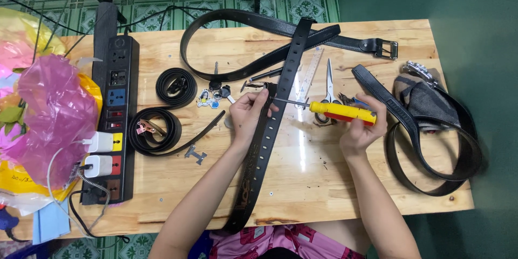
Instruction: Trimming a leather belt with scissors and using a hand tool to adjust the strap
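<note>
A long black belt (258,154) with a row of holes lies lengthwise down the middle of the wooden table (324,183). My left hand (245,114) pinches the belt near its upper part, by a small metal fitting. My right hand (362,124) grips a screwdriver (341,112) with a yellow and red handle. Its thin shaft points left, and the tip meets the belt beside my left fingers.
Other black belts lie around: a looped one (226,27) at the back, two coiled ones (162,124) on the left, one (431,156) at the right over grey cloth. Scissors (329,83), a clear ruler (309,75), keys (213,97), a black power strip (113,118) and pink plastic bags (48,113) are nearby.
</note>
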